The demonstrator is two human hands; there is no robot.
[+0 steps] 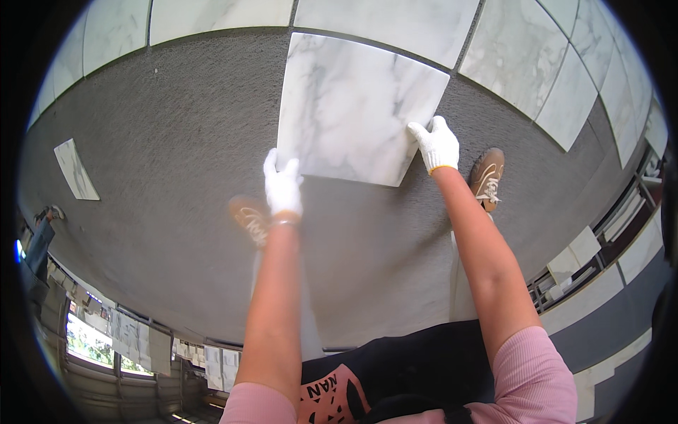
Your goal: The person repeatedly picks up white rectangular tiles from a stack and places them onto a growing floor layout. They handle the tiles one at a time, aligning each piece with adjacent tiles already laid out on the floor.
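A white marble tile (357, 109) with grey veins lies over the grey floor bed, its far edge close to a row of similar tiles (385, 25). My left hand (284, 185), in a white knit glove, grips the tile's near left corner. On the right edge is my right hand (436, 145), gloved the same way, with the thumb on top and the other fingers at the side. Parts of the fingers on both hands are hidden by the gloves' angle and the tile.
Grey floor bed (176, 141) surrounds the tile. My brown shoes stand either side, the right shoe (487, 177) sharp and the left shoe (248, 218) blurred. A narrow marble piece (76, 169) lies at far left, near another person's leg (39, 240). Racked slabs (575, 254) stand right.
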